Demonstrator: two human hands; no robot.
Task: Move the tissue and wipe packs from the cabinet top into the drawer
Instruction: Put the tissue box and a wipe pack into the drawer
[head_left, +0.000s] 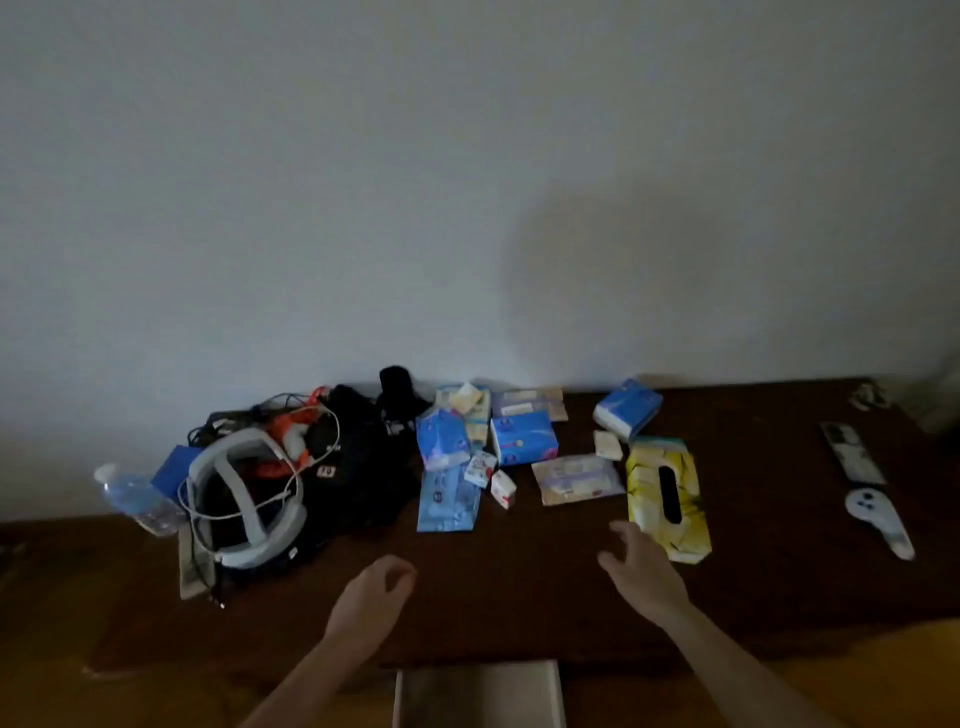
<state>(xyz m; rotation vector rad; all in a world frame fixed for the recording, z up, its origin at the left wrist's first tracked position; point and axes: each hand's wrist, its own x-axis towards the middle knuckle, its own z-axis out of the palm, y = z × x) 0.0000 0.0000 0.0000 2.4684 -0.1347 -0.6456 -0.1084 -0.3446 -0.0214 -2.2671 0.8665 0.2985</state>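
Both hands are held above the dark brown cabinet top (519, 597) in the lower middle of the frame, and nothing is gripped by either. The left hand (376, 597) is loosely curled, its fingers bent inward toward the palm, and whether the wood is touched by it cannot be told. The right hand (641, 569) is half spread, with fingers apart and slightly hooked, and is placed just beside the lower end of the yellow tissue pack (665, 499) without clear contact.

The yellow tissue pack lies flat right of centre, its long axis running from the upper part of the frame toward the lower right, with a dark slot seen along its middle. A pale wipe pack (576, 478) lies flat just to its left, long axis across the frame. A blue tissue pack (627, 408) is tilted above them. Further left, a blue wipe pack (448, 499) lies lengthwise up and down the frame, with a blue-and-white tissue pack (523, 439) above and right of it. The pale open drawer (478, 696) is seen at the bottom edge, below the hands.
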